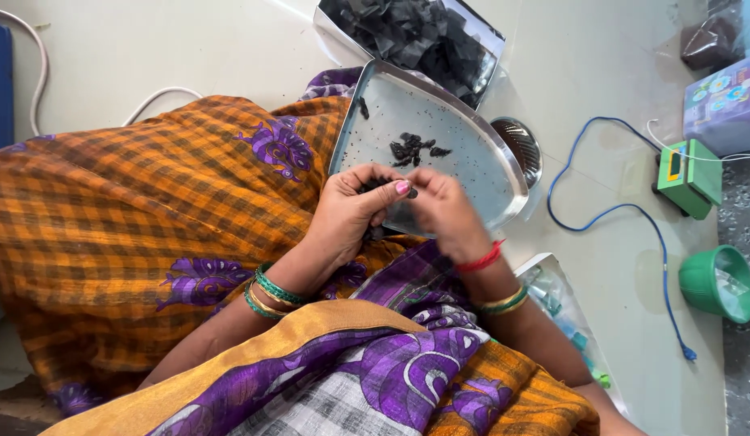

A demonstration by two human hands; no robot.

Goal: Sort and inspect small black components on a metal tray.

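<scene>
We are sitting on the pale floor (pixel 189 48) with the orange-and-purple checked cloth (pixel 133 226) spread over our lap, and on the far left a white cord (pixel 161 95) is trailing along the floor. Our left hand (pixel 352 211) is curling its fingers around a few small dark pieces, thumb pressed to fingertip, while our right hand (pixel 446 211) is pinching one small black piece (pixel 412 193) just beside it; both are hovering over the near edge of the shiny fan-shaped steel tray (pixel 480 173). A little heap of dark shrivelled bits (pixel 415 148) is lying in the tray's middle, apart from our fingers. Beyond it, the open silver pouch of black pieces (pixel 415 36) is leaning close to the tray's far rim.

We judge the tray is resting half on our knee, so a shift of the leg could tip it and scatter the bits. The pinched piece is tiny; it could slip into the cloth folds. On the right, the blue cable (pixel 609 211) is looping toward the small green scale (pixel 688 176) and green plastic cup (pixel 718 282).
</scene>
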